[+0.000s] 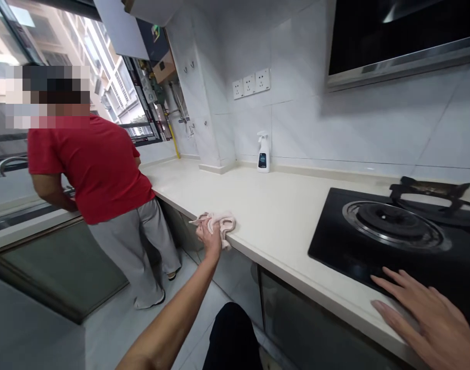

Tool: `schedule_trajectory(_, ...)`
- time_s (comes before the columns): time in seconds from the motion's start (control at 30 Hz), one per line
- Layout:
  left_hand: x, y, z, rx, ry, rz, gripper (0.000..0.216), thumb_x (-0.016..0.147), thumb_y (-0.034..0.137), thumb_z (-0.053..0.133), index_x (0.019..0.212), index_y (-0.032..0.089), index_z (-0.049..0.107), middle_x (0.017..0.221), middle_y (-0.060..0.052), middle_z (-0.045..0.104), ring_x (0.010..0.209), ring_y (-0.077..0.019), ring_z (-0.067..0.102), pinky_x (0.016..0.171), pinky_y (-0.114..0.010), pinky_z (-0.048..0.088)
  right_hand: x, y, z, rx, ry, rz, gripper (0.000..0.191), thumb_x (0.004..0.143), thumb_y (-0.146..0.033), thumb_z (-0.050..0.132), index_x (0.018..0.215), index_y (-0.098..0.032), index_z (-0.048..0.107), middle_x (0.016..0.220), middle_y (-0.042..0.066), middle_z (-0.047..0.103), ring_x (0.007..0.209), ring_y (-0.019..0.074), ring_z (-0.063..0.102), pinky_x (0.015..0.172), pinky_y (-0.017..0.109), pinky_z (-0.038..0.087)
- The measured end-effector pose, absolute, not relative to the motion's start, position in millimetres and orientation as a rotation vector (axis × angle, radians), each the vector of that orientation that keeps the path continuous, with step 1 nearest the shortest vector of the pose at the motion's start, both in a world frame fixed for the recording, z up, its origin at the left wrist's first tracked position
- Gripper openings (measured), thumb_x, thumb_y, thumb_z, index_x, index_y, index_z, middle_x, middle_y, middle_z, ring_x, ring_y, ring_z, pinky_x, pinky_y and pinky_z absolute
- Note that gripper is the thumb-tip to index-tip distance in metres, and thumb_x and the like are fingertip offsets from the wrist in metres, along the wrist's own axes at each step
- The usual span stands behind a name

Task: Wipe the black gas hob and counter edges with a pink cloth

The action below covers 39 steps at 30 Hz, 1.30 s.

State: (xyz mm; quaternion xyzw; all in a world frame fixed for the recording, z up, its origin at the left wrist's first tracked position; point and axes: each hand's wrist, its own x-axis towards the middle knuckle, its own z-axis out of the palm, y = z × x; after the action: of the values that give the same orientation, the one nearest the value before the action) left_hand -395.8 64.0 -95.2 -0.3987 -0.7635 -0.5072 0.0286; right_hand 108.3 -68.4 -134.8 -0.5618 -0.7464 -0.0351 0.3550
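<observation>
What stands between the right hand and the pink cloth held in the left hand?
Nothing visible along the front of the cream countertop. The black gas hob lies behind that line, next to the right hand, which rests near the counter's edge. The left hand grips the pink cloth.

Head: the head of the person in red [48,96] is blurred into squares.
Left hand: the pink cloth [219,223] hides some fingers of the left hand [209,239].
Right hand: the right hand [423,321] is cut off by the picture's edge.
Stove: the black gas stove [389,241] goes past the right edge.
Bottle: the words on the spray bottle [263,154] are too small to read.
</observation>
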Motion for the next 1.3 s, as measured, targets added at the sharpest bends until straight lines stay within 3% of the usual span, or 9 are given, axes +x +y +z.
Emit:
schedule_trajectory(0.27, -247, -22, -143, -1.696, -1.898, -1.602, 0.031, 0.093, 0.037, 0.062, 0.123, 0.030, 0.062, 0.152, -0.012, 0.037, 0.150, -0.0382, 0.030, 0.122, -0.065, 0.032, 105, -71, -130, -1.504, -1.984, -0.063, 0.059, 0.097, -0.070, 0.048, 0.138, -0.031, 0.067, 0.151, 0.005, 0.059, 0.149, 0.0346, 0.043, 0.125, 0.065, 0.029)
schedule_trajectory(0.43, -202, -55, -130, -2.266, -1.738, -1.220, 0.039, 0.090, 0.046, 0.067, 0.127, 0.033, 0.066, 0.145, -0.012, 0.052, 0.148, -0.0454, 0.031, 0.114, -0.075, 0.033, 99, -75, -111, -1.486, -1.911, -0.096, 0.055, 0.098, -0.068, 0.045, 0.126, -0.029, 0.072, 0.142, 0.008, 0.065, 0.139, 0.0364, 0.054, 0.117, 0.064, 0.038)
schedule_trajectory(0.57, -192, -66, -110, -2.509, -1.663, -1.008, 0.052, 0.090, 0.048, 0.068, 0.140, 0.040, 0.061, 0.154, -0.009, 0.051, 0.148, -0.0469, 0.034, 0.114, -0.078, 0.031, 37, -87, -80, -1.281, -1.859, -0.213, 0.043, 0.104, -0.051, 0.046, 0.131, -0.024, 0.065, 0.142, 0.012, 0.063, 0.133, 0.0309, 0.057, 0.111, 0.051, 0.043)
schedule_trajectory(0.67, -210, -72, -88, -2.674, -1.455, -1.069, 0.062, 0.091, 0.045, 0.067, 0.151, 0.038, 0.052, 0.156, -0.011, 0.050, 0.146, -0.0445, 0.040, 0.116, -0.072, 0.035, -24, -88, -69, -1.041, -2.062, -0.280, 0.049, 0.103, -0.052, 0.050, 0.140, -0.022, 0.059, 0.140, 0.014, 0.062, 0.128, 0.0290, 0.057, 0.106, 0.046, 0.045)
schedule_trajectory(0.77, -250, -75, -64, -2.896, -1.135, -1.271, 0.066, 0.093, 0.035, 0.065, 0.156, 0.030, 0.045, 0.156, -0.014, 0.051, 0.146, -0.0343, 0.046, 0.121, -0.057, 0.040, -67, -81, -64, -1.116, -2.228, -0.315, 0.063, 0.101, -0.058, 0.054, 0.151, -0.022, 0.050, 0.146, 0.015, 0.059, 0.133, 0.0335, 0.052, 0.110, 0.054, 0.038)
schedule_trajectory(0.87, -292, -70, -46, -2.950, -1.096, -1.445, 0.045, 0.096, 0.021, 0.060, 0.140, 0.029, 0.060, 0.151, -0.012, 0.056, 0.141, -0.0278, 0.053, 0.116, -0.045, 0.047, -91, -77, -54, -1.326, -2.256, -0.285, 0.070, 0.098, -0.061, 0.059, 0.156, -0.025, 0.045, 0.149, 0.016, 0.057, 0.132, 0.0365, 0.051, 0.106, 0.057, 0.037)
schedule_trajectory(1.0, -309, -42, -35, -2.575, -1.239, -1.750, 0.021, 0.101, 0.021, 0.055, 0.117, 0.026, 0.068, 0.126, -0.007, 0.069, 0.122, -0.0226, 0.065, 0.109, -0.041, 0.051, -117, -70, -43, -1.502, -2.253, -0.335, 0.078, 0.083, -0.059, 0.080, 0.147, -0.023, 0.054, 0.145, 0.021, 0.058, 0.127, 0.0428, 0.053, 0.103, 0.062, 0.037)
schedule_trajectory(1.17, -273, -2, -30, -2.610, -1.081, -1.633, 0.017, 0.100, 0.028, 0.057, 0.103, 0.022, 0.072, 0.116, -0.009, 0.071, 0.115, -0.0243, 0.068, 0.102, -0.043, 0.054, -112, -64, -55, -1.409, -2.135, -0.576, 0.051, 0.094, -0.031, 0.069, 0.142, -0.020, 0.055, 0.126, 0.015, 0.067, 0.113, 0.0330, 0.058, 0.097, 0.051, 0.042)
schedule_trajectory(1.3, -251, 19, -25, -2.706, -1.008, -1.540, 0.019, 0.101, 0.032, 0.057, 0.100, 0.022, 0.072, 0.111, -0.010, 0.073, 0.109, -0.0240, 0.070, 0.098, -0.042, 0.055, -62, -83, -66, -1.332, -2.144, -0.656, 0.047, 0.092, -0.040, 0.072, 0.134, -0.021, 0.060, 0.113, 0.010, 0.069, 0.105, 0.0293, 0.058, 0.095, 0.048, 0.041)
